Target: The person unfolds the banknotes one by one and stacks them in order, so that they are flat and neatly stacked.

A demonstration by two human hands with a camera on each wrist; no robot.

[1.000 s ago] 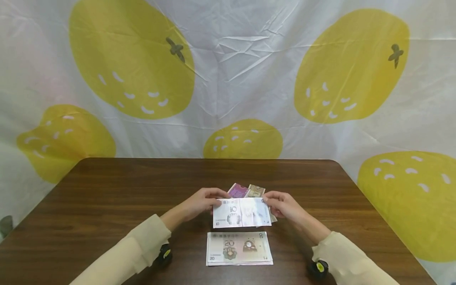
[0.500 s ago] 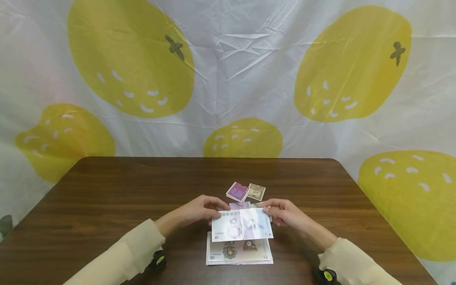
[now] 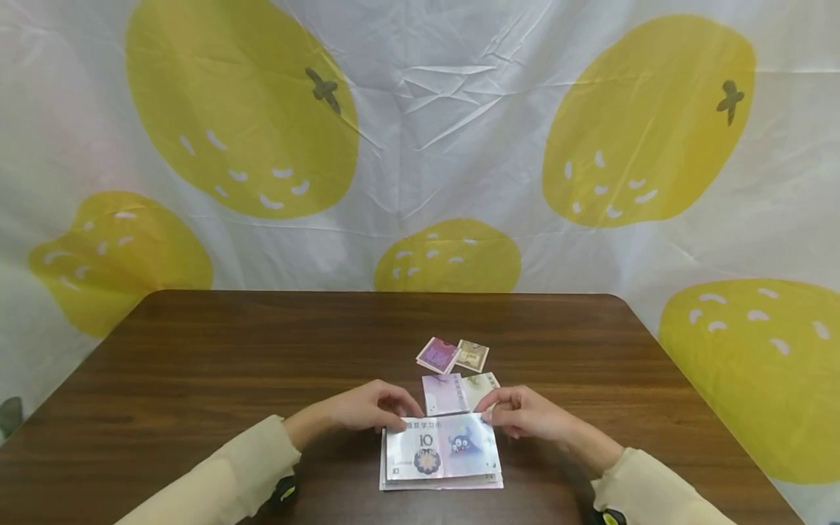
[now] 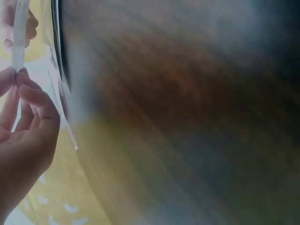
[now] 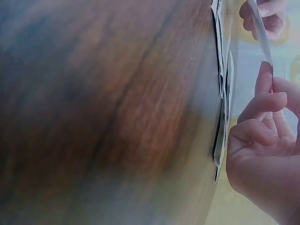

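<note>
Our left hand (image 3: 367, 410) pinches the note marked 10 (image 3: 442, 446) near its far left corner, fingers bent, and our right hand (image 3: 533, 417) pinches it near the far right corner. The note is above the pile of notes (image 3: 462, 483) on the worktop (image 3: 249, 350); both wrist views show a gap below it. To lay it well, we would lower both hands together, keep the sheet lightly taut, match its edges to the pile's, and release both corners at once so it does not slide. We should avoid brushing the purple note (image 3: 445, 394) and green note (image 3: 484, 382) just beyond, which could shift.
</note>
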